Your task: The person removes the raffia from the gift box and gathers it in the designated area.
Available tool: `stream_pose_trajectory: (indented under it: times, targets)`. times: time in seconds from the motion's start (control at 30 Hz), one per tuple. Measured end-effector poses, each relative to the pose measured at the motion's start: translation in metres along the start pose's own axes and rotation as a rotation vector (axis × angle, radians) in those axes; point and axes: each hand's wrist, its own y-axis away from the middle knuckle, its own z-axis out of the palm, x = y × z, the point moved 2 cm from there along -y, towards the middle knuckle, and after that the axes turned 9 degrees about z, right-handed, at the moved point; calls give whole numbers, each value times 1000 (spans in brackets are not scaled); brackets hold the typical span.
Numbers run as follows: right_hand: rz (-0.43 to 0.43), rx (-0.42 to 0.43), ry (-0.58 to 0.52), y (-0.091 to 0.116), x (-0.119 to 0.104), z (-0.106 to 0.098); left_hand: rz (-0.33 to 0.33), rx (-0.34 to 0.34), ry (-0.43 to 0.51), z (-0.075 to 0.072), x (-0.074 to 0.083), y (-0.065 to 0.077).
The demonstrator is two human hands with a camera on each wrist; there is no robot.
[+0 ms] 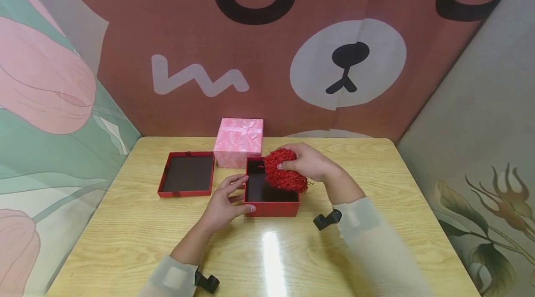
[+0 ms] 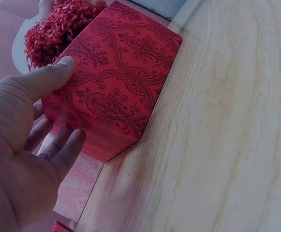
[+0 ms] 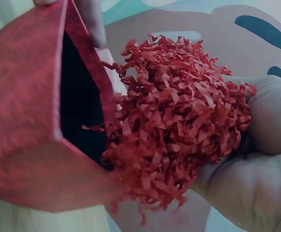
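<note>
1. My right hand (image 1: 311, 162): thumb and fingers were clamped on red shredded paper (image 1: 284, 182), which bulged out past my fingertips.
2. Below those fingers was the open red box (image 1: 273, 209); strands hung at its rim, couldn't tell if touching.
3. My left hand (image 1: 223, 206): fingers apart, relaxed along the box's side, thumb on its front.
4. Lid (image 1: 188, 174) lay left of my left fingers; pink box (image 1: 238, 141) stood beyond them.

Your left hand (image 1: 220, 205) and right hand (image 1: 308, 162) are bare below long, cream fabric sleeves (image 1: 386, 250), whose grey-green cuffs (image 1: 173, 276) each show a paler, squarish patch. Beside each cuff, you wear a small, black, angular, hard-looking wrist device (image 1: 328, 219).
</note>
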Motion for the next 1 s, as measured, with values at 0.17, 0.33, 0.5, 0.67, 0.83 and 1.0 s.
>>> stream_pose_trajectory:
  times: [0.17, 0.33, 0.5, 0.67, 0.83, 1.0]
  targets:
    - [30, 66, 12, 8, 7, -18, -15, -9, 0, -1, 0, 0]
    - [45, 119, -24, 16, 19, -35, -17, -16, 1, -1, 0, 0]
    - [91, 164, -49, 23, 34, -52, -23, -18, 5, -1, -2, 0]
    - [122, 214, 8, 28, 53, -66, -28, -15, 3, -1, -2, 0]
    - [121, 248, 12, 36, 71, -75, -22, -17, 7, -1, -2, -1]
    - [121, 276, -15, 41, 91, -79, -26, -27, 1, -2, -1, -1]
